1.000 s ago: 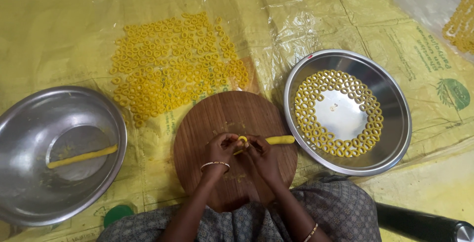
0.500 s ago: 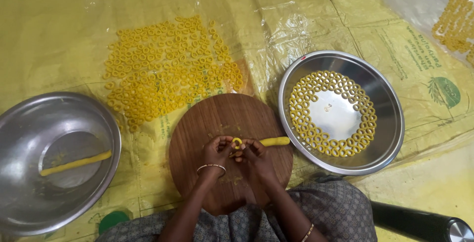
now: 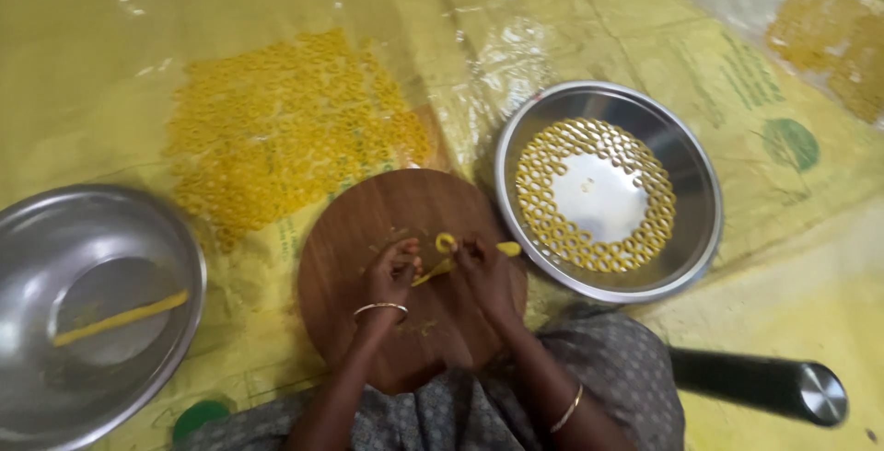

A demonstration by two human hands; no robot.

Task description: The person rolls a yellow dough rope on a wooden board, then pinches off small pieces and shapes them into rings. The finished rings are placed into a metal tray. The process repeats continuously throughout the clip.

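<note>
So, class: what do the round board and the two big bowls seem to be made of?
Round board: looks like wood, brown and matte with faint grain. Right bowl and left bowl: polished metal, probably steel, judging by the mirror-like glare and reflections.

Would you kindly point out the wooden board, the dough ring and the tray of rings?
Wooden board (image 3: pixel 359 230), head view, bare upper-left surface.
Dough ring (image 3: pixel 446 242), head view, its curved edge.
Steel tray (image 3: pixel 603 92), head view, far rim.
</note>
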